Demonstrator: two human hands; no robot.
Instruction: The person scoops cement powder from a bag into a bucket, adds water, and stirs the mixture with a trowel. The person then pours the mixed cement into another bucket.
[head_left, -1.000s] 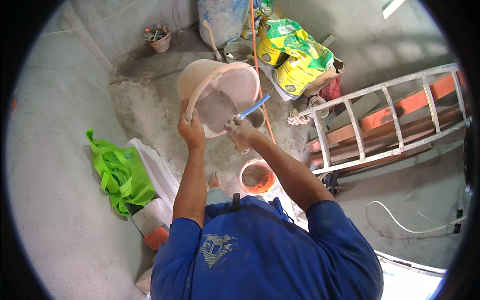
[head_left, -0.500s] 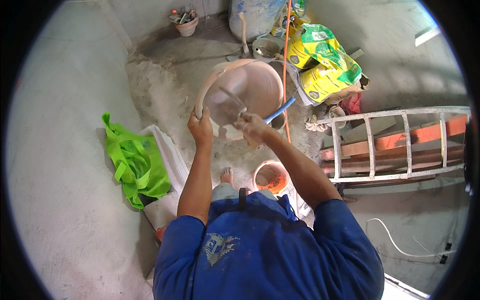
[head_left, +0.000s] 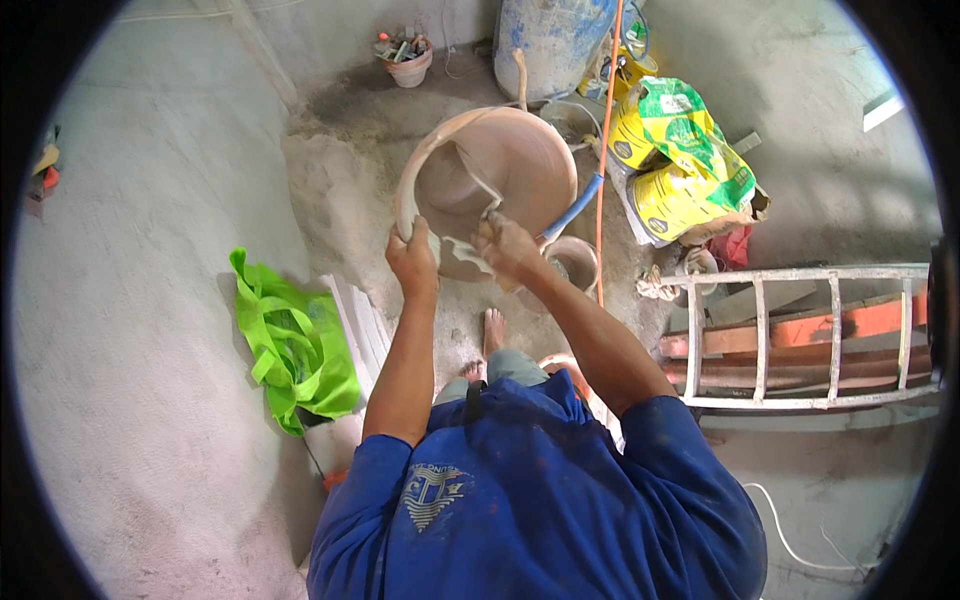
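A large pinkish plastic tub is tilted toward me, dusty grey inside. My left hand is closed on its front-left rim. My right hand is closed round a trowel-like tool with a metal neck and a pale handle, at the tub's front rim. The tool's blade is hard to make out against the inside. A blue hose runs past the right of that hand, beside a smaller bucket on the floor under the tub's edge. My bare feet are below.
A blue barrel and flowerpot of tools stand behind. Yellow-green sacks and an orange hose are right, above a ladder over planks. A green bag lies on white boards along the left wall.
The view has shifted, bringing my feet more into sight. The tub's mouth faces further upward. My right hand and the tool have moved slightly within it, and the orange bucket is now mostly hidden.
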